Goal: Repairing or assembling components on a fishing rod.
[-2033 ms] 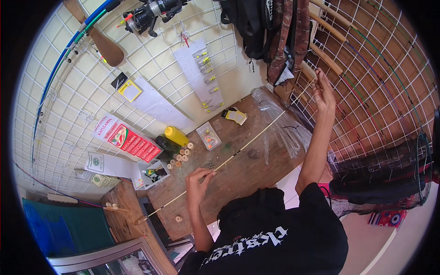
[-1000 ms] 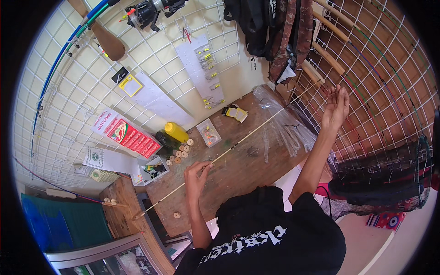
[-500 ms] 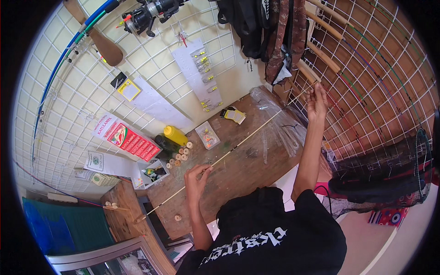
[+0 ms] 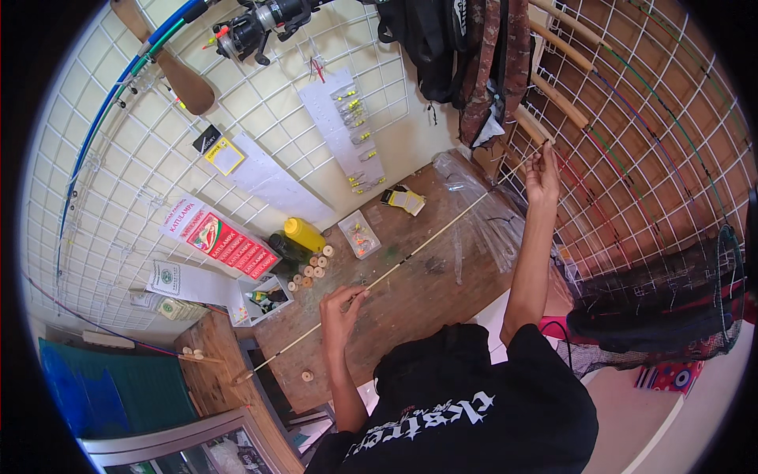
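Observation:
A thin cream rod (image 4: 430, 237) with dark bands runs diagonally above the wooden bench (image 4: 426, 292), from a wooden-looking end at lower left toward the upper right. My left hand (image 4: 343, 312) pinches it between thumb and fingers left of the middle. My right hand (image 4: 542, 175) is raised at the upper right, fingers closed on the rod near its thin end, beside the handles of hanging rods. Several cork rings (image 4: 317, 264), a clear box of small colourful items (image 4: 360, 235) and crumpled clear plastic (image 4: 485, 221) lie around the rod on the bench.
Wire grids carry rods (image 4: 568, 103), reels (image 4: 260, 31), bags (image 4: 426, 55) and carded items (image 4: 355, 134). A yellow bottle (image 4: 302, 235) and white tray (image 4: 264, 300) sit at the back left. A side counter (image 4: 217, 363) adjoins the bench; dark netting (image 4: 647, 304) hangs right.
One second ago my right hand was farther right, off the rod with fingers loosely bent; it has moved left and closed on the rod. My left hand stays on the rod, barely moved.

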A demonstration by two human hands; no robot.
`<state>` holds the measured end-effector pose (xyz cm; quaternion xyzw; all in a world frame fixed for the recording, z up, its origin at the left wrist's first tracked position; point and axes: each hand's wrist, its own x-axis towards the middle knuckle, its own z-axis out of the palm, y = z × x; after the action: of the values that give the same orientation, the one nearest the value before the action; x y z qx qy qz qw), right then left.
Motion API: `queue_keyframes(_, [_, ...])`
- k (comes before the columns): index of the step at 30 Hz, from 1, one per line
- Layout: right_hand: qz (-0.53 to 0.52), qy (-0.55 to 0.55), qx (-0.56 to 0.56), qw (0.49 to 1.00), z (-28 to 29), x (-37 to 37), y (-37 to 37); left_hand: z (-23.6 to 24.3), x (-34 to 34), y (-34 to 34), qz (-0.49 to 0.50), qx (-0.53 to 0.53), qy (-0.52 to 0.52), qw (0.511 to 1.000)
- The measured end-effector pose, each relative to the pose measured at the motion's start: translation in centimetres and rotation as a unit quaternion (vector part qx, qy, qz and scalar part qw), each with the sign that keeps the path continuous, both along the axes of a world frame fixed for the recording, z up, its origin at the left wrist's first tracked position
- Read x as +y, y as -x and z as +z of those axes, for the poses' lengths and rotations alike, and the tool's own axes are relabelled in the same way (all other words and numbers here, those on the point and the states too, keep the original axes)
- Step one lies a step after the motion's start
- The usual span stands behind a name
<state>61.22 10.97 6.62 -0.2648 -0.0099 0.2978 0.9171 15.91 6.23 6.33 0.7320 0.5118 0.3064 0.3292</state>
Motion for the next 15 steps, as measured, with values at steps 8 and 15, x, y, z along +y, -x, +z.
queue_keyframes(8, [0.037,-0.011,0.013,0.999,-0.1,-0.09,-0.9,-0.03,-0.12,0.1,-0.003,0.008,0.013,1.0])
queue_keyframes(15, [0.058,-0.006,0.013,0.998,-0.39,-0.14,-0.94,0.12,-0.13,-0.05,-0.006,0.009,-0.001,1.0])
